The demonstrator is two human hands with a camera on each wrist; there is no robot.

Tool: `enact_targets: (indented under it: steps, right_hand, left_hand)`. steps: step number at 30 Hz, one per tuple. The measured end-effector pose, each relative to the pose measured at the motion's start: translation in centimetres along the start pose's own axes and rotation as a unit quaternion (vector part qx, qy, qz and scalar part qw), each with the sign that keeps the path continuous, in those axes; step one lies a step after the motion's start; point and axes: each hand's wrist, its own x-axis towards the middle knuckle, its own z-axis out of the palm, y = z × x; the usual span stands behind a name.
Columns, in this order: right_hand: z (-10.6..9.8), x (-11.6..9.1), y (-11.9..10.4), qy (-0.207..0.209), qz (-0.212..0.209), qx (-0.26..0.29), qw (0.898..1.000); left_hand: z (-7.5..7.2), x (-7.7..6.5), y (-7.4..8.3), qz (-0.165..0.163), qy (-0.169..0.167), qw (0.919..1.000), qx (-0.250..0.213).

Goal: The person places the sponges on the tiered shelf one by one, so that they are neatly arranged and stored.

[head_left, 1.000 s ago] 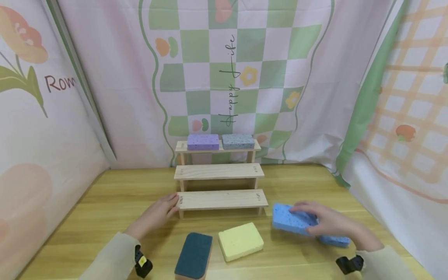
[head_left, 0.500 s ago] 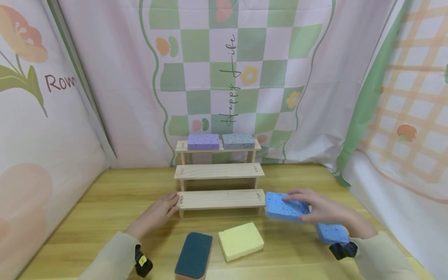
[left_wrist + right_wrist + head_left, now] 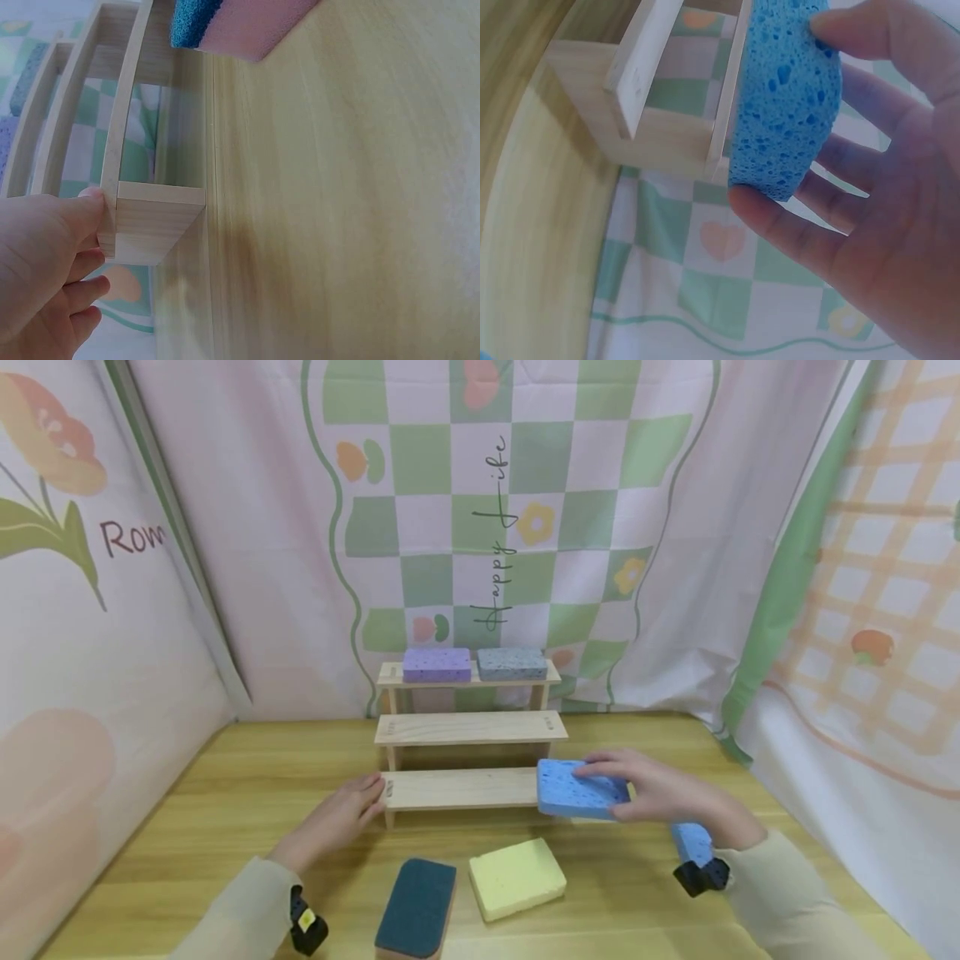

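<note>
A light wooden three-step shelf [image 3: 465, 727] stands on the table. My left hand [image 3: 336, 818] holds the left end of its lowest board; in the left wrist view the thumb lies against one face and the fingers curl behind. My right hand [image 3: 660, 789] grips a blue sponge [image 3: 570, 795] between thumb and fingers. That sponge covers the right end of the lowest board in the head view; I cannot tell whether it touches the wood. A second blue sponge [image 3: 692, 842] lies on the table, partly hidden by the right wrist.
On the top board sit a purple sponge [image 3: 437, 666] and a grey-blue sponge [image 3: 512, 665]. Before the shelf lie a yellow sponge [image 3: 517, 878] and a dark green scouring sponge [image 3: 417, 906] with a pinkish underside. Patterned curtains [image 3: 262, 543] close in the back and sides.
My right hand has carried the blue sponge left and upward from the table to the right end of the lowest board, uncovering then partly hiding the second one. The left hand has stayed put.
</note>
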Motion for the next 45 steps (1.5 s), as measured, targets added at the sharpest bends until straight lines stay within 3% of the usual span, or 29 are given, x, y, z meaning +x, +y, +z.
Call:
enact_targets:
  steps: [45]
  right_hand:
    - [-0.1,7.9,-1.7,0.0,-0.026,0.008,1.0]
  left_hand:
    - [0.1,0.0,-0.1,0.004,0.005,1.0,0.005]
